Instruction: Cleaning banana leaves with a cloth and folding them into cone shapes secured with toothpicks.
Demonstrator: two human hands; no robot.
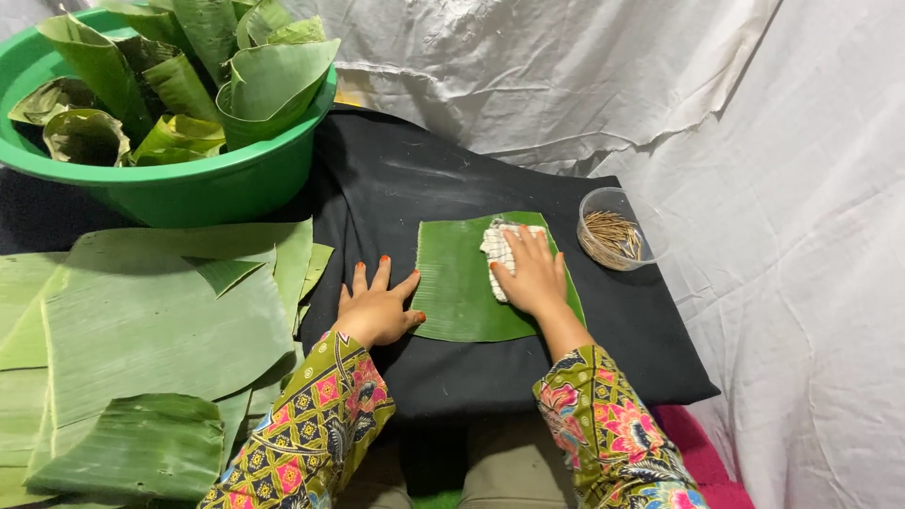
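At 10 o'clock, green basin (189, 193) of rolled leaves; stacked banana leaves (141, 330) below. Centre: left hand (377, 306) flat, fingers spread, pinning cut banana leaf (457, 283) on black cloth (396, 188). Right hand (533, 273) pressed flat on white checked cloth (495, 247) — at 3 o'clock, clear cup of toothpicks (613, 231).

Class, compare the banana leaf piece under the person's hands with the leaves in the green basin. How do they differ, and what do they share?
The single leaf piece lies flat on the black cloth; the leaves in the green basin are rolled into cones. The flat piece is alone, the cones are packed together upright. The right hand presses a white cloth on the flat piece and the left hand touches its edge; nobody touches the cones. Both are green banana leaf.
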